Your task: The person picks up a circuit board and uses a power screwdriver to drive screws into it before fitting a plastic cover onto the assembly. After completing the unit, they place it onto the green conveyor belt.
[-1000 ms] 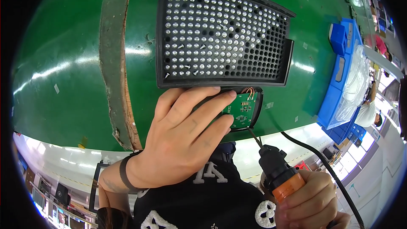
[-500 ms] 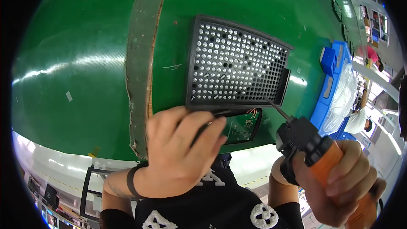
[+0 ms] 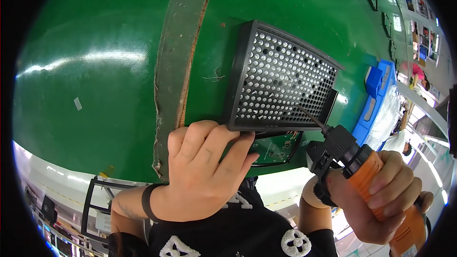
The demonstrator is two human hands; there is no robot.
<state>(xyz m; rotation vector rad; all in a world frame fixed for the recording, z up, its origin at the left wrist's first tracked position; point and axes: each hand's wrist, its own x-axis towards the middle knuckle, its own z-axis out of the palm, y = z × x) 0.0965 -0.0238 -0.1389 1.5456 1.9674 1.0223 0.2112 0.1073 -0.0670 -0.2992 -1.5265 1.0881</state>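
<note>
1. Your left hand (image 3: 200, 176) lies palm-down with its fingers (image 3: 223, 145) loosely spread, their tips pressing on the near edge of the black rectangular plastic panel studded with rows of small clear bulbs (image 3: 283, 83) and covering part of the green circuit board (image 3: 276, 148) below that edge. It grips nothing; it only holds things flat.
2. Your right hand (image 3: 381, 200) is wrapped tight round the orange-and-black handle of the electric screwdriver (image 3: 366, 171), all fingers closed on the grip.
3. From the screwdriver's black nose its thin dark bit (image 3: 309, 118) slants up and left, its tip over the bulb rows near the panel's lower right part; whether it touches cannot be told.
4. That panel lies flat on the green work surface (image 3: 95, 66), just right of a worn grey strip (image 3: 178, 62) running up the surface. Your left fingertips are at its near edge; the screwdriver comes in at its right.
5. Its frame is matte black, slightly raised, and the bulbs sit in a dense, even grid.
6. Blue plastic bins (image 3: 376, 95) stand farther right, well apart from the panel.
</note>
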